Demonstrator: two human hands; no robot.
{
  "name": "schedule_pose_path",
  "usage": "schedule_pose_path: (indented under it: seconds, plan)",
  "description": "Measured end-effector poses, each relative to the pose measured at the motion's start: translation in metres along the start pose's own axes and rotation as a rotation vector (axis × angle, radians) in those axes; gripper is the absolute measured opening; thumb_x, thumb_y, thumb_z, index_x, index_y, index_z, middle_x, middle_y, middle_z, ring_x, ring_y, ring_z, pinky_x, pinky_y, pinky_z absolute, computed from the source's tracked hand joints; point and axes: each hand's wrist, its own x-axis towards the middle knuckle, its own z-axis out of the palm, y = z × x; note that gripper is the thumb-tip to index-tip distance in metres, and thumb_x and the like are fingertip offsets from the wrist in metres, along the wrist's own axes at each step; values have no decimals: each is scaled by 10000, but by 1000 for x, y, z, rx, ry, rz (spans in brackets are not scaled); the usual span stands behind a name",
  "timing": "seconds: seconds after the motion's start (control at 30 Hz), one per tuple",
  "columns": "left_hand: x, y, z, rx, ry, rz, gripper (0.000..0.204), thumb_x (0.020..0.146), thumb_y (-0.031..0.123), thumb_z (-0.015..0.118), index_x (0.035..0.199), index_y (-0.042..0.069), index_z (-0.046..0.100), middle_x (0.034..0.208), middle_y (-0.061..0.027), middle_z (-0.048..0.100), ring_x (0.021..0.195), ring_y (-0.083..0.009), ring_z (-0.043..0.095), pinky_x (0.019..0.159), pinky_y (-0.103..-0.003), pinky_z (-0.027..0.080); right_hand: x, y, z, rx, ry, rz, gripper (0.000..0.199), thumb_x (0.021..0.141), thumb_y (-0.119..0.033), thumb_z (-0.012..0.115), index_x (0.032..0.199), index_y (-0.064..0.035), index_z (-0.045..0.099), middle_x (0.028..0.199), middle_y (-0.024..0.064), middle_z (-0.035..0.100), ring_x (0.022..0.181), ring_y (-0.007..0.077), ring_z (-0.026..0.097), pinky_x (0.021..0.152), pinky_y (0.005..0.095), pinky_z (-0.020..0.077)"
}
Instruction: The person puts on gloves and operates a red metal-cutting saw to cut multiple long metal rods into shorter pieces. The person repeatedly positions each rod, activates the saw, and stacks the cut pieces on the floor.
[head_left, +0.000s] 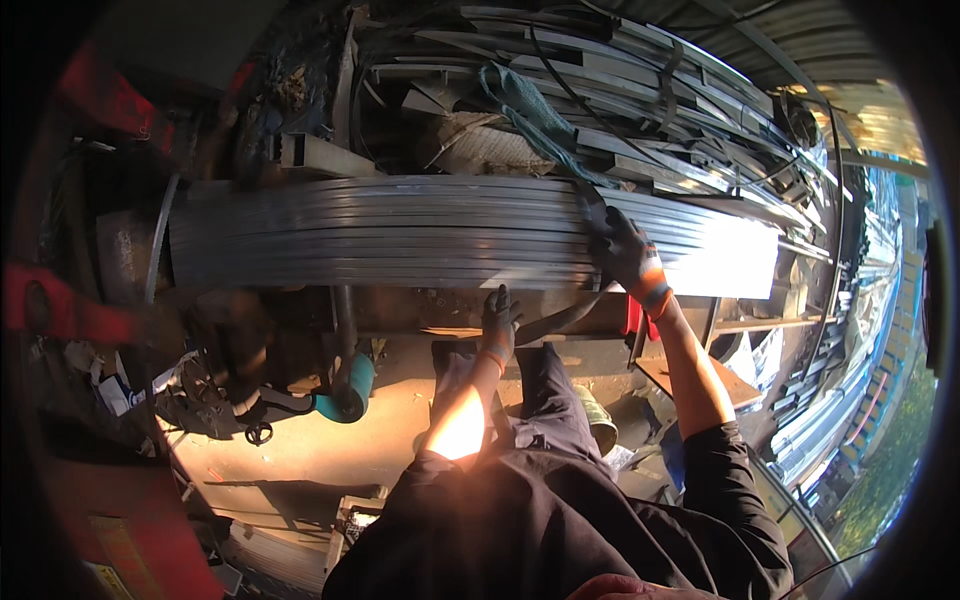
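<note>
A row of long, silvery metal bars (pixel 400 235) lies side by side across the work area in front of me. My right hand (pixel 626 250), in a dark glove with an orange and white cuff, is over the bars right of the middle. Its fingers close at a dark strap (pixel 593 262) that crosses the bars; the fingertips are blurred. At the bars' near edge, my left hand (pixel 498 322) points upward with its gloved fingers partly stretched and nothing visible in them. Below my right wrist shows a red handle-like piece (pixel 634 316), partly hidden.
Many loose metal profiles (pixel 640 90) are heaped beyond the bars, with a teal cloth strip (pixel 535 115) over them. Red machine parts (pixel 60 305) stand at the left. A teal cylindrical part (pixel 348 390) sits below the bars. A bucket (pixel 597 420) stands by my leg.
</note>
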Motion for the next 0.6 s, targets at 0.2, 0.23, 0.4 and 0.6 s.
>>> schedule_pose_path:
  seconds: [0.2, 0.23, 0.4, 0.6]
  plan:
    - [70, -27, 17, 8, 351, 475, 276, 1023, 247, 655, 1170, 12, 650, 1019, -16, 640, 917, -143, 606, 807, -335, 543, 193, 4, 97, -114, -541, -165, 974, 801, -378, 878, 1576, -65, 379, 1519, 224, 501, 1420, 353, 468, 1187, 443, 373]
    - [77, -34, 26, 88, 416, 536, 217, 976, 183, 710, 1087, 1, 676, 925, -12, 641, 835, -135, 598, 736, -323, 521, 212, 11, 107, -8, -728, -139, 989, 808, -374, 878, 1588, -66, 355, 1519, 212, 502, 1391, 328, 501, 1166, 432, 405]
    - [93, -92, 62, -697, 152, 511, 438, 1050, 224, 527, 1302, -134, 543, 1219, -239, 651, 1061, -316, 689, 945, -392, 575, 254, 50, 137, 284, -1165, 644, 903, 895, -32, 760, 1632, -87, 241, 1172, 240, 707, 965, 261, 754, 844, 363, 632]
    - [93, -124, 87, -816, -80, 813, 622, 1104, 385, 365, 1420, -141, 465, 1401, -269, 585, 1264, -362, 619, 1128, -444, 485, 253, 79, 134, 405, -1134, 696, 853, 903, 59, 687, 1618, -84, 244, 958, 271, 730, 875, 337, 766, 798, 464, 658]
